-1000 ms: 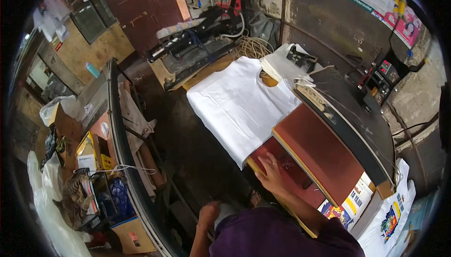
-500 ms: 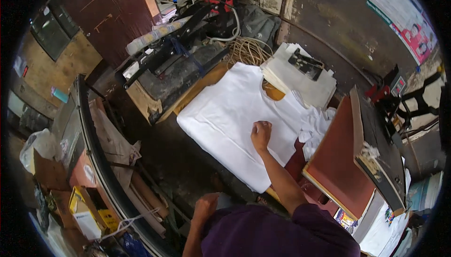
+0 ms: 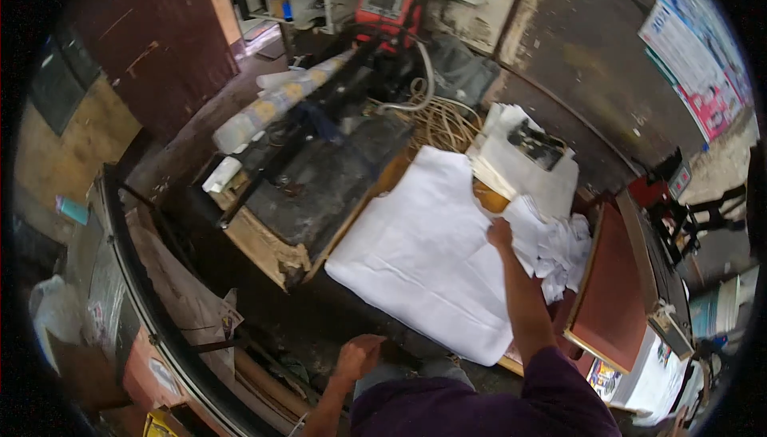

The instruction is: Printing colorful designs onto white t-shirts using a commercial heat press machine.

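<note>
A stack of white shirt panels (image 3: 415,253) lies flat in front of me, with a curved neckline cut toward its far right side. My right hand (image 3: 499,233) is at that neckline edge, its fingers closed on the white fabric. Beside it on the right is a crumpled bunch of white cloth (image 3: 555,245). My left hand (image 3: 357,357) hangs near my lap, away from the panels. Its fingers are curled in, and nothing shows in them.
A heat press with a dark bed (image 3: 343,185) and red control box (image 3: 391,1) stands at far left. Coiled cable (image 3: 443,121) and a pale sheet stack (image 3: 523,161) lie beyond the panels. At right, a second press has a reddish-brown board (image 3: 611,289). A black-edged table (image 3: 132,277) runs along the left.
My right hand has moved from the middle of the panels rightward to the neckline edge. My left hand stays low near my lap. The head view has shifted.
</note>
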Demonstrator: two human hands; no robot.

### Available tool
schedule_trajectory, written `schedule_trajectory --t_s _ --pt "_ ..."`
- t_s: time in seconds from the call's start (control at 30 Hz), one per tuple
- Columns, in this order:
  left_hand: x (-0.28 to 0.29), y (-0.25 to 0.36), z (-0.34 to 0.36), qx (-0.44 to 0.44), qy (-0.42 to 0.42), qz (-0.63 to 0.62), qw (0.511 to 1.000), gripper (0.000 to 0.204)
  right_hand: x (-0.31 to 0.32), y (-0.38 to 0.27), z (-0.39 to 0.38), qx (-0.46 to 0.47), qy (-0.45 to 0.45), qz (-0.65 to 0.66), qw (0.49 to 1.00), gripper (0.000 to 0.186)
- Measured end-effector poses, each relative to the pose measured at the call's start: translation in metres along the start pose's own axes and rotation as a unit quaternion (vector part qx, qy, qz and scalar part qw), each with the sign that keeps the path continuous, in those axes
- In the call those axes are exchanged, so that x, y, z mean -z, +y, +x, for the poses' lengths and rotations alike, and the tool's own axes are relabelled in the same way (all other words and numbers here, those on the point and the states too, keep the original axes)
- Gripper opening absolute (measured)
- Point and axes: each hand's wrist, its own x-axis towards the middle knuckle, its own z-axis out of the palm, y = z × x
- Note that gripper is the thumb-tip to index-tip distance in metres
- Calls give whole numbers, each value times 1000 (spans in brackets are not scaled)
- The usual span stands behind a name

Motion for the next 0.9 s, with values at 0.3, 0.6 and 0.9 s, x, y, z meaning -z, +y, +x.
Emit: schedule_trajectory --t_s 0.3,0.6,0.9 --pt "-136 -12 71 198 -15 -518 832 35 70 -115 -169 146 -365 83 916 28" --pt "-120 38 32 230 -67 -549 801 33 105 -141 -252 212 -256 206 920 29" --pt "-85 145 -40 174 39 -303 936 28 155 -96 -334 98 -312 500 802 15"
